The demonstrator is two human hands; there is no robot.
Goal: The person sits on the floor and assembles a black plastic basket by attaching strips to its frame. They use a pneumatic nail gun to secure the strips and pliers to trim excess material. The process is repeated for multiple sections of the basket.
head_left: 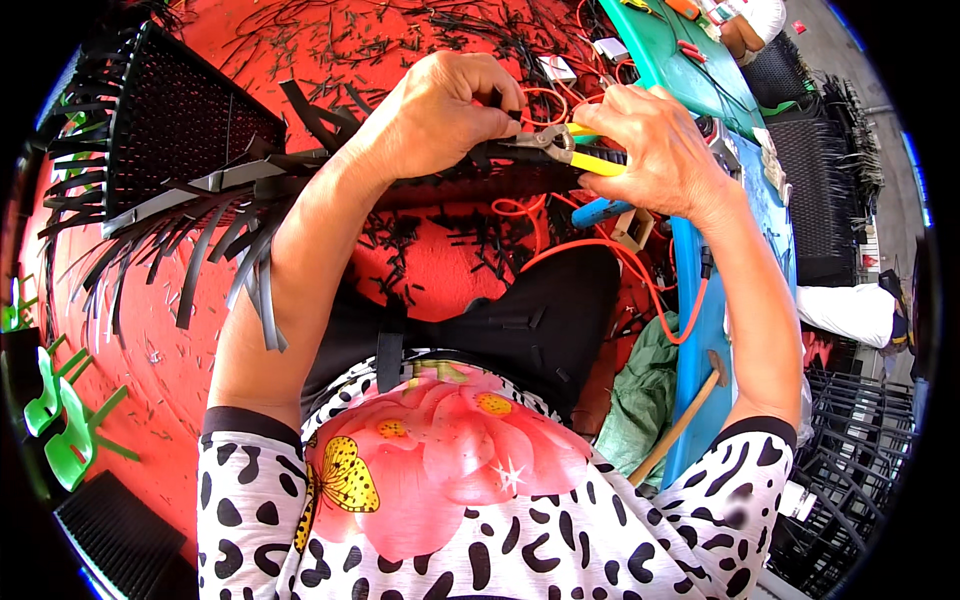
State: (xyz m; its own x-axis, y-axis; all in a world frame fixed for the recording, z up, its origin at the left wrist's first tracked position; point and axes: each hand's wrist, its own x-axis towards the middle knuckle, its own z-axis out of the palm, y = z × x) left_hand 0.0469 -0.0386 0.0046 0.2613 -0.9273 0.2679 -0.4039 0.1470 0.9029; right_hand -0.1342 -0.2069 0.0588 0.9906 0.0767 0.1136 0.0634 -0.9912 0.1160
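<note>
My left hand (440, 115) pinches a black plastic strip at the edge of a black woven rattan panel (190, 130) that lies across my lap. My right hand (655, 145) grips yellow-handled pliers (570, 150), whose metal jaws meet the strip right at my left fingertips. Loose black strips (215, 250) hang from the panel's near edge toward the red floor (150, 370).
Several short black offcuts litter the floor. An orange cable (640, 270) loops by my right knee. A blue bench (705, 340) with a wooden-handled hammer (685, 420) stands on the right, more black woven panels (820, 190) behind it, green plastic chairs (60, 410) at left.
</note>
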